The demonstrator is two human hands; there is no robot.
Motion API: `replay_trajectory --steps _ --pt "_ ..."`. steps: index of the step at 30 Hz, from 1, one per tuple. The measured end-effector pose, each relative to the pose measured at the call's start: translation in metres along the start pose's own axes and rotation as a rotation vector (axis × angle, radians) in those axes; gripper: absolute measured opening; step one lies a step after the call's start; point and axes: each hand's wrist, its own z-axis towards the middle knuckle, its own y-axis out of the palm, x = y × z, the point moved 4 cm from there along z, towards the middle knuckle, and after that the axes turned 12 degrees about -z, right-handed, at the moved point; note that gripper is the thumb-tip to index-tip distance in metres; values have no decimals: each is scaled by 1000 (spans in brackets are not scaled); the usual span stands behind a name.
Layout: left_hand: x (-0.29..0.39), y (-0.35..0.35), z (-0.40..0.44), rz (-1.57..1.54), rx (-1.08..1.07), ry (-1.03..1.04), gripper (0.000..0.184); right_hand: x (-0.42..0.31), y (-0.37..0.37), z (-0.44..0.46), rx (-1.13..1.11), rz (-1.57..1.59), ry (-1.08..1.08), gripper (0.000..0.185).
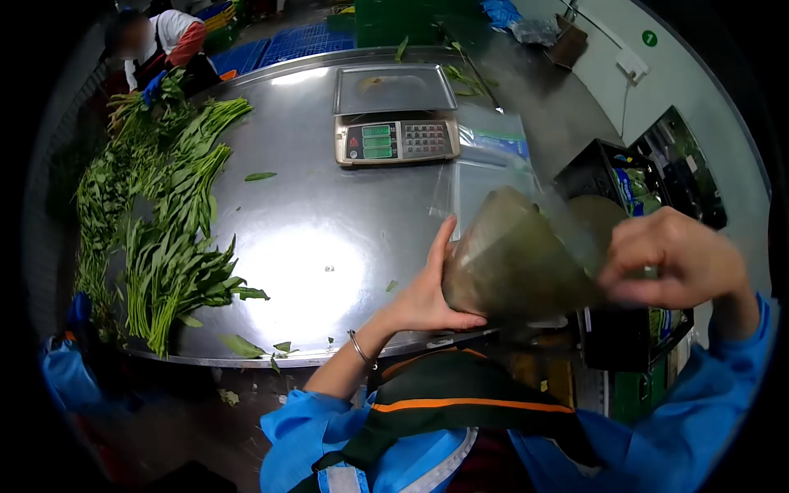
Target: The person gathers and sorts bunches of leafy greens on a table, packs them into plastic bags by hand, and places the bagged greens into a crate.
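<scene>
My left hand (427,292) supports a plastic bag (518,259) from its left end, with the fingers spread around it. The bag is blurred by motion and looks dull green and brown, so its contents are hard to make out. At the bag's other end, my right hand (678,255) is closed, pinching the clear film. Behind the bag, flat clear plastic bags (493,156) lie beside a weighing scale (396,135) with a lit green display. Bunches of leafy green vegetables (177,279) are spread along the table's left side.
Loose leaves (242,345) lie on the steel table (288,205). To the right stands a black crate (604,168) holding packed bags. Another person (168,41) wearing blue gloves handles greens at the far left, and a blue sleeve (74,374) shows at the near left.
</scene>
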Motion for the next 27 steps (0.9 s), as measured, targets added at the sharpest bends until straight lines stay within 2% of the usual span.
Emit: replay_trajectory --steps 2,3,6,8,9,10,12,13,16,18,20,22,23,24,26,27 --pt "-9 -8 5 54 -57 33 136 -12 -27 -17 220 -274 81 13" --pt "2 -12 7 127 74 180 119 -19 -36 -26 314 -372 116 13" --pt "-13 -37 43 -119 94 -186 70 -22 -41 -42 621 -463 194 12" --pt "-11 -43 66 -188 210 -103 32 -20 -34 -66 891 -431 251 13" --pt "5 -34 71 -127 169 40 30 -19 -28 -79 1047 -400 272 13" --pt "18 -26 67 70 39 10 38 -15 -22 -92 1214 -364 288 13" --pt "52 3 42 443 -245 547 46 4 -11 -107 1493 -336 303 15" --pt "40 16 23 517 -355 511 53 19 -2 -108 1588 -339 311 15" --pt "-33 46 -48 865 -323 397 54 91 41 -60 1618 -515 335 17" --pt "-59 59 -97 798 -361 232 52 141 98 0 1549 -735 417 23" --pt "-77 74 -139 657 -169 76 49 183 156 49 1583 -604 426 26" --pt "-104 79 -176 480 131 -224 45 206 209 73 1402 -510 607 22" --pt "-124 83 -198 367 354 -401 43 220 239 76 1340 -410 656 24" --pt "-149 88 -211 58 513 -635 46 220 263 68 1358 -256 700 26" --pt "-192 101 -220 -136 625 -754 52 192 308 37 1371 9 768 33" --pt "-197 108 -214 -191 606 -816 57 171 333 17 1364 125 799 37"
